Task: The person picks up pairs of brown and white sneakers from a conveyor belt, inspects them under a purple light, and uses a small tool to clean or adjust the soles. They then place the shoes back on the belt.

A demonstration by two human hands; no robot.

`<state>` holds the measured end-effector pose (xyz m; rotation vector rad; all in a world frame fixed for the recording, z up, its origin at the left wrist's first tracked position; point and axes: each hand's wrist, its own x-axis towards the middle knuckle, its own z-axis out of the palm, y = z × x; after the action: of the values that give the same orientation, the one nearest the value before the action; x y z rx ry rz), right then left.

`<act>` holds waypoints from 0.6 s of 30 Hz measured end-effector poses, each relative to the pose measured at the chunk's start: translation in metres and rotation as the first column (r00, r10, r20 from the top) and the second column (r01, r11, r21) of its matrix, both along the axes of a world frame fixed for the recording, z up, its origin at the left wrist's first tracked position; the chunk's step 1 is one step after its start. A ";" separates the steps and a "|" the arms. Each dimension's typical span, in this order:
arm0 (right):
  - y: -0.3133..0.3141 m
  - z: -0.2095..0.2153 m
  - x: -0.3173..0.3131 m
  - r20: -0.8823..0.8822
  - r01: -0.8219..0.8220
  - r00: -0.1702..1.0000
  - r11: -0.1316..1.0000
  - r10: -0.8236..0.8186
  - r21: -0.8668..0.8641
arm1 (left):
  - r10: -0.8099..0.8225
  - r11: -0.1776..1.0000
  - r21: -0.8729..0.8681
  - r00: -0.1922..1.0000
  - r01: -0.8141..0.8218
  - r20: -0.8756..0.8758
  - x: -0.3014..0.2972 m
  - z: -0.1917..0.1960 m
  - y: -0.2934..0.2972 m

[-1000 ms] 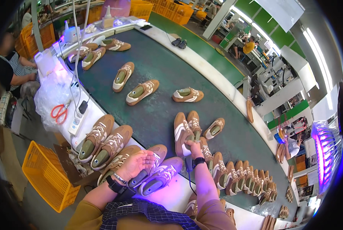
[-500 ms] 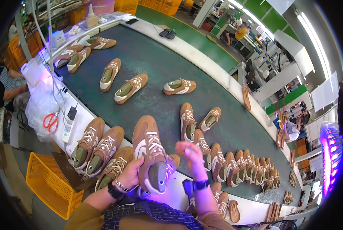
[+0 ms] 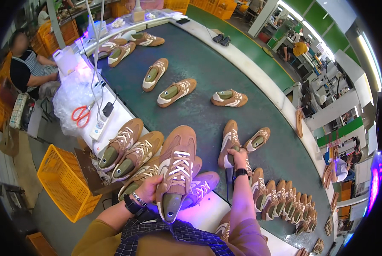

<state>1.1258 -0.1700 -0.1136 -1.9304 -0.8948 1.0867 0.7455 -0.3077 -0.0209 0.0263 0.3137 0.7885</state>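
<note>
My left hand (image 3: 147,191) grips a tan sneaker with white laces (image 3: 176,170), lifted toe-up in front of me, its green last showing at the heel. My right hand (image 3: 238,158) reaches forward and closes on the heel of another tan sneaker (image 3: 229,142) lying on the dark green conveyor belt (image 3: 203,115). A dark watch is on each wrist. Two more tan sneakers (image 3: 131,147) lie on the white ledge just left of the lifted one. A shoe under purple light (image 3: 201,187) sits below it.
Several tan sneakers lie scattered along the belt, and a tight row of them (image 3: 284,196) stands at my right. Orange scissors (image 3: 81,115) and a power strip (image 3: 98,126) rest on the white ledge. A yellow crate (image 3: 65,183) stands on the floor. A seated person (image 3: 29,70) works at far left.
My left hand has raised the tan sneaker off the ledge and turned it toe-up. My right hand moved from beside that shoe out to the sneaker on the belt.
</note>
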 end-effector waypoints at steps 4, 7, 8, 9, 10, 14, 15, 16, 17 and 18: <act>-0.062 0.030 -0.013 -0.710 0.275 0.679 0.961 -0.185 0.013 | -0.083 0.995 0.043 0.979 0.093 -0.187 0.003 0.003 -0.002; -0.106 0.100 -0.025 -0.818 0.417 0.554 0.902 -0.151 0.115 | -0.140 0.990 0.032 0.990 0.140 0.010 0.014 0.015 0.002; -0.120 0.130 -0.023 -0.854 0.357 0.517 0.922 -0.065 0.146 | -0.166 0.981 0.079 0.980 0.175 -0.107 0.018 0.016 0.002; -0.135 0.154 -0.024 -0.770 0.359 0.638 0.883 0.003 0.301 | -0.187 0.977 0.083 0.974 0.198 -0.127 0.022 0.017 0.002; -0.150 0.176 -0.026 -0.843 0.418 0.535 0.848 0.062 0.327 | -0.207 0.971 0.087 0.968 0.220 -0.144 0.027 0.016 0.002; -0.206 0.169 -0.035 -0.947 0.541 0.318 0.811 0.047 0.222 | -0.312 0.932 0.169 0.947 0.320 -0.074 0.055 0.039 0.000; -0.202 0.196 -0.058 -0.932 0.398 0.298 0.861 0.206 0.317 | -0.332 0.924 0.176 0.941 0.339 -0.067 0.060 0.041 0.000; -0.199 0.224 -0.082 -0.895 0.242 0.265 0.873 0.360 0.423 | -0.346 0.918 0.185 0.936 0.351 -0.057 0.065 0.042 -0.001; -0.215 0.198 -0.081 -0.930 0.325 0.307 0.896 0.203 0.303 | -0.369 0.909 0.189 0.928 0.371 -0.044 0.070 0.044 -0.004; -0.232 0.172 -0.080 -0.942 0.419 0.335 0.890 0.031 0.178 | -0.399 0.907 0.106 0.912 0.407 -0.095 0.072 0.038 -0.005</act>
<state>1.0461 -0.4015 0.0584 -0.7305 -0.1375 1.4409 0.8179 -0.3128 0.0166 0.2306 0.3135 0.3932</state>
